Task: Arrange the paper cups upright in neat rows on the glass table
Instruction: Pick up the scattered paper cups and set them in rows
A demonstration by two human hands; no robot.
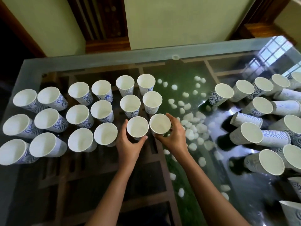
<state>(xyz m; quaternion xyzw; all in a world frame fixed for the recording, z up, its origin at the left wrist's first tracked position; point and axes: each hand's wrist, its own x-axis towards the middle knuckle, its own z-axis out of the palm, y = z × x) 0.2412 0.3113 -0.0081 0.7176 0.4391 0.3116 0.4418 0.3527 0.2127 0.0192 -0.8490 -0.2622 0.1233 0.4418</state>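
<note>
Several white paper cups with blue wave print stand upright in three rows on the left half of the glass table point(114, 185). My left hand point(128, 142) grips one upright cup point(137, 126) at the near end of the rows. Right beside it my right hand point(172, 136) grips another upright cup point(160, 123). Both cups stand on the glass in the nearest row. At the right a loose group of several more cups point(250, 132) stands unsorted, some leaning against each other.
Under the glass lie white pebbles point(190, 126) on green and a wooden frame point(164, 173). The table's far edge point(146, 54) meets a yellow wall with wooden trim. Bare glass lies in the middle and along the near side.
</note>
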